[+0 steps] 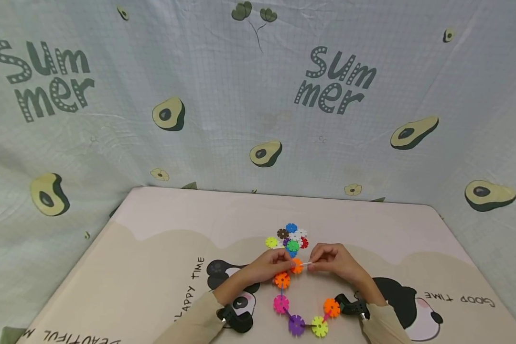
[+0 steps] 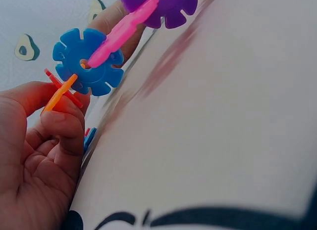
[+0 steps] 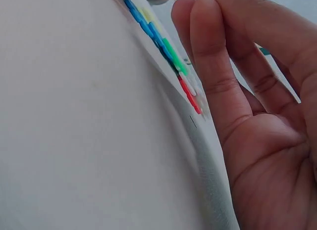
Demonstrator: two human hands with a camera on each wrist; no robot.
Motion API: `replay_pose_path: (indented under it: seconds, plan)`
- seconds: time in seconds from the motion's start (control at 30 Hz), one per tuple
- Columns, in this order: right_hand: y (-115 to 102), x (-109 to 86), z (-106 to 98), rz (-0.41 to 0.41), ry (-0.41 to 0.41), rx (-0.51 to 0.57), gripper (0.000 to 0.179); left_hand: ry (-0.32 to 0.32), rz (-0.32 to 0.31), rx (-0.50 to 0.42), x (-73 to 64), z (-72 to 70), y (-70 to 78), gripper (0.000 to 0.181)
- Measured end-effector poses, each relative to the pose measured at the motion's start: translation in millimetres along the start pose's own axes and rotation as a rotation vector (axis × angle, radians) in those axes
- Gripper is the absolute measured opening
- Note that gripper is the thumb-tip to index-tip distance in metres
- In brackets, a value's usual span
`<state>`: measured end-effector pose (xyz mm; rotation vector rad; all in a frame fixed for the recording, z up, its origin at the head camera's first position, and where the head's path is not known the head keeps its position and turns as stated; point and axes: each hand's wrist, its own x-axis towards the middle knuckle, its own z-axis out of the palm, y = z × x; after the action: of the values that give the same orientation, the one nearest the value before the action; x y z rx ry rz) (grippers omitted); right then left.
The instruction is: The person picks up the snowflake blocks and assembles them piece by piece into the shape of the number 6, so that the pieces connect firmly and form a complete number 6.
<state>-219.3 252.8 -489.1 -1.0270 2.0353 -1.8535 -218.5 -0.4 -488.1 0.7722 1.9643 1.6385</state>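
Slotted plastic snowflake discs are joined edge to edge in a curved chain, alternately flat and upright. My left hand (image 1: 264,268) pinches the chain's upper end, close to an orange disc (image 1: 298,266). From the right, the thumb and fingertips of my right hand (image 1: 337,262) pinch a white disc (image 1: 306,263), seen edge-on against that orange disc. The chain runs down through a pink disc (image 1: 281,304) and a purple disc (image 1: 296,326) to another orange disc (image 1: 332,308). In the left wrist view, a blue disc (image 2: 91,47) hangs just beyond my left fingertips.
Beyond my hands lies a pile of loose discs, among them a green disc (image 1: 293,245), a yellow disc (image 1: 271,242) and a brown disc (image 1: 283,233). A printed mat (image 1: 163,258) covers the table. Behind it hangs a patterned cloth (image 1: 215,95).
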Motion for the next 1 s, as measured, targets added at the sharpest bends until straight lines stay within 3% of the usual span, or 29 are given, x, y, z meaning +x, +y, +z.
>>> replay_pose_path:
  seconds: [0.27,0.57,0.8,1.0]
  plan:
    - [-1,2.2,4,0.044,0.01,-0.004,0.009,0.019,-0.052,-0.009,0.1,-0.3,1.6,0.025]
    - [1,9.2,10,-0.003,-0.024,-0.059,0.01,-0.044,-0.02,0.025,-0.4,-4.2,-0.1,0.029]
    - [0,13.7,14,-0.029,-0.076,-0.042,0.01,-0.047,-0.038,0.072,-1.9,-5.5,1.2,0.029]
    - [2,10.3,12,0.022,-0.066,-0.044,0.011,-0.041,-0.036,0.087,-0.9,-2.6,-0.6,0.028]
